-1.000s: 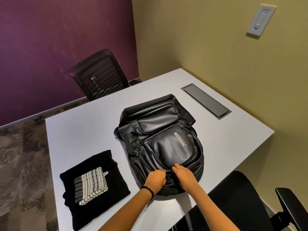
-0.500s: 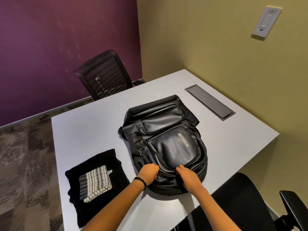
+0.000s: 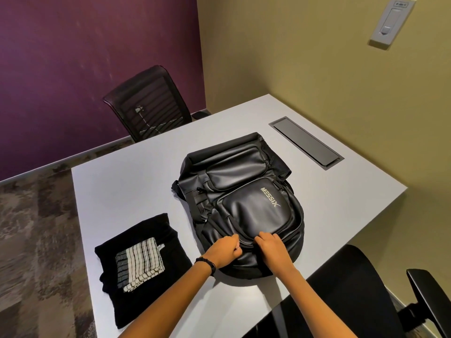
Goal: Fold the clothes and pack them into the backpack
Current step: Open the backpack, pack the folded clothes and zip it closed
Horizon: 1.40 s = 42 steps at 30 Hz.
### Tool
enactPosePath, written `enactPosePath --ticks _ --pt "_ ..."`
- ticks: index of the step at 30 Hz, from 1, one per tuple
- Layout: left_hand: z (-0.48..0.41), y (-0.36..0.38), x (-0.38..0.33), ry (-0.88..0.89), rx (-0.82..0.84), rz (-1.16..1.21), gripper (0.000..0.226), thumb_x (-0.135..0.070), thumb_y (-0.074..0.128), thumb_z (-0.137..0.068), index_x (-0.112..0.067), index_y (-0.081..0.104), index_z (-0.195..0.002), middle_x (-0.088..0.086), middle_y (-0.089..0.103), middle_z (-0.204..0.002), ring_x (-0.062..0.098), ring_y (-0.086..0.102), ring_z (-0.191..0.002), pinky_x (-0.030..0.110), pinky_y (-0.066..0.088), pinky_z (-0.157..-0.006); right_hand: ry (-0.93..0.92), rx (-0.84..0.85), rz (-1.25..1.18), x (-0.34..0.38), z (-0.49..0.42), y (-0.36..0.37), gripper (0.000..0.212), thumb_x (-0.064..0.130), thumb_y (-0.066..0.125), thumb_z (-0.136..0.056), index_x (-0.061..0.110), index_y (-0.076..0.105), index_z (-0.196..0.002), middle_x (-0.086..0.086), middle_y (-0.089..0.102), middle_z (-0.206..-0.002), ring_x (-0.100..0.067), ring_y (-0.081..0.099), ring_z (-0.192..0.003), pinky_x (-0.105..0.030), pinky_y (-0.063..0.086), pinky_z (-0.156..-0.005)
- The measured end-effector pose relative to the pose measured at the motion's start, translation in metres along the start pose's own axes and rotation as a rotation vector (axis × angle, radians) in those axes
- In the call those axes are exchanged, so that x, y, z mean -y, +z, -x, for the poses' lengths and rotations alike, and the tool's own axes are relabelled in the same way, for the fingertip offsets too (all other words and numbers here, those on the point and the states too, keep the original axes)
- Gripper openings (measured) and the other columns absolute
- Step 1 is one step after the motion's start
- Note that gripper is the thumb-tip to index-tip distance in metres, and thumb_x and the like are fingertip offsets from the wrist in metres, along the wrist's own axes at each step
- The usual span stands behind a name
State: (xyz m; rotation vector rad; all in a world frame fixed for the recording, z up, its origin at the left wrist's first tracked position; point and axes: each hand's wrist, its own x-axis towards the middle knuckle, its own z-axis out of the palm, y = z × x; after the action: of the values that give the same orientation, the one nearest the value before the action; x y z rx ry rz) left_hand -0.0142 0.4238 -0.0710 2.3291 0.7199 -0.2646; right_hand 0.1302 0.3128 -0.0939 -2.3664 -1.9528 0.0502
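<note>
A black leather-look backpack [image 3: 246, 198] lies flat on the grey table [image 3: 136, 181], front side up, its top end toward me. My left hand [image 3: 223, 251] is curled in a fist at the near seam and seems to pinch a zipper pull, which is hidden. My right hand [image 3: 272, 247] grips the backpack's fabric just beside it, fingers bent over the seam. To the left lies a folded black garment [image 3: 146, 262] with a folded black-and-white checked cloth [image 3: 140, 263] on top.
A black mesh chair [image 3: 148, 103] stands at the table's far side. Another black chair [image 3: 366, 296] is under me at the right. A dark cable hatch [image 3: 306, 142] is set in the table near the olive wall.
My left hand slid left along the backpack's near seam, then came back right beside my right hand. The view has shifted a little. The clothes have not moved.
</note>
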Motion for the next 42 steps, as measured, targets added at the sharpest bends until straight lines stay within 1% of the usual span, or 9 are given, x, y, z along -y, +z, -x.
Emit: enactPosePath --ticks 6,9,13,17,21,26,31,36,42 --pt "0.000 0.002 -0.013 0.074 -0.021 0.034 0.012 -0.016 0.038 -0.096 -0.011 0.038 -0.085 0.007 0.046 -0.074 0.023 0.039 -0.067 0.036 0.030 -0.064 -0.074 -0.037 -0.156 -0.009 0.003 -0.003 0.026 0.002 0.071 -0.061 0.015 0.061 -0.082 0.000 0.055 -0.074 -0.020 0.053 -0.061 -0.027 0.036 -0.050" --pt "-0.002 0.004 -0.011 0.101 -0.016 0.055 0.012 -0.015 0.043 -0.093 -0.013 0.040 -0.082 -0.002 0.044 -0.068 0.019 0.040 -0.065 0.028 0.030 -0.059 -0.126 -0.022 -0.152 -0.002 0.004 -0.002 0.016 0.017 0.066 -0.071 0.018 0.060 -0.086 0.002 0.055 -0.077 -0.017 0.053 -0.064 -0.027 0.038 -0.053" --pt "-0.003 -0.004 -0.005 0.070 -0.060 0.193 0.025 -0.004 0.050 -0.084 -0.020 0.040 -0.067 -0.005 0.050 -0.060 0.006 0.048 -0.053 0.022 0.041 -0.057 -0.106 0.004 -0.088 0.006 -0.004 0.000 0.018 0.016 0.073 -0.064 0.022 0.060 -0.074 0.006 0.053 -0.070 -0.014 0.054 -0.061 -0.026 0.034 -0.051" --pt "-0.001 -0.017 0.012 0.040 -0.086 0.251 0.018 0.001 0.041 -0.087 -0.011 0.045 -0.074 -0.001 0.052 -0.059 0.015 0.054 -0.055 0.028 0.052 -0.061 -0.097 0.018 -0.143 0.005 -0.006 -0.002 0.017 0.011 0.072 -0.067 0.019 0.058 -0.072 0.003 0.054 -0.070 -0.019 0.056 -0.062 -0.028 0.037 -0.051" --pt "0.002 -0.032 0.040 -0.004 -0.148 0.170 0.029 0.003 0.038 -0.086 -0.016 0.047 -0.067 -0.003 0.053 -0.056 0.013 0.055 -0.053 0.033 0.054 -0.064 -0.095 0.021 -0.225 0.001 -0.006 -0.003 0.007 0.006 0.061 -0.079 0.013 0.059 -0.079 -0.004 0.058 -0.078 -0.026 0.058 -0.070 -0.033 0.043 -0.058" --pt "0.005 -0.043 0.051 -0.014 -0.189 0.009 0.022 -0.005 0.045 -0.089 -0.003 0.061 -0.074 0.008 0.065 -0.062 0.016 0.060 -0.056 0.026 0.049 -0.063 -0.105 0.028 -0.245 0.002 -0.007 -0.005 0.006 0.007 0.057 -0.082 0.010 0.060 -0.085 -0.006 0.059 -0.084 -0.029 0.059 -0.076 -0.034 0.043 -0.064" --pt "0.006 -0.046 0.045 0.031 -0.175 -0.110 0.021 -0.014 0.044 -0.094 -0.009 0.061 -0.082 0.003 0.068 -0.072 0.012 0.056 -0.064 0.024 0.041 -0.065 -0.079 0.127 -0.180 0.014 -0.013 -0.011 0.022 0.023 0.054 -0.088 0.008 0.058 -0.103 -0.011 0.060 -0.100 -0.031 0.057 -0.095 -0.037 0.042 -0.078" --pt "0.006 -0.049 0.053 0.048 -0.200 -0.205 0.020 -0.018 0.045 -0.095 -0.015 0.063 -0.087 -0.002 0.070 -0.080 0.013 0.062 -0.078 0.010 0.029 -0.056 -0.045 0.233 -0.145 0.034 -0.037 -0.020 0.022 0.023 0.053 -0.091 0.003 0.057 -0.100 -0.016 0.060 -0.108 -0.035 0.054 -0.103 -0.039 0.038 -0.083" --pt "0.000 -0.054 0.065 -0.062 -0.258 -0.283 0.019 -0.018 0.039 -0.098 -0.013 0.056 -0.090 0.008 0.067 -0.092 0.027 0.059 -0.088 0.034 0.038 -0.069 -0.079 0.247 -0.156 0.028 -0.039 -0.031 0.014 0.017 0.050 -0.093 0.005 0.056 -0.091 -0.013 0.062 -0.105 -0.033 0.054 -0.103 -0.036 0.035 -0.082"
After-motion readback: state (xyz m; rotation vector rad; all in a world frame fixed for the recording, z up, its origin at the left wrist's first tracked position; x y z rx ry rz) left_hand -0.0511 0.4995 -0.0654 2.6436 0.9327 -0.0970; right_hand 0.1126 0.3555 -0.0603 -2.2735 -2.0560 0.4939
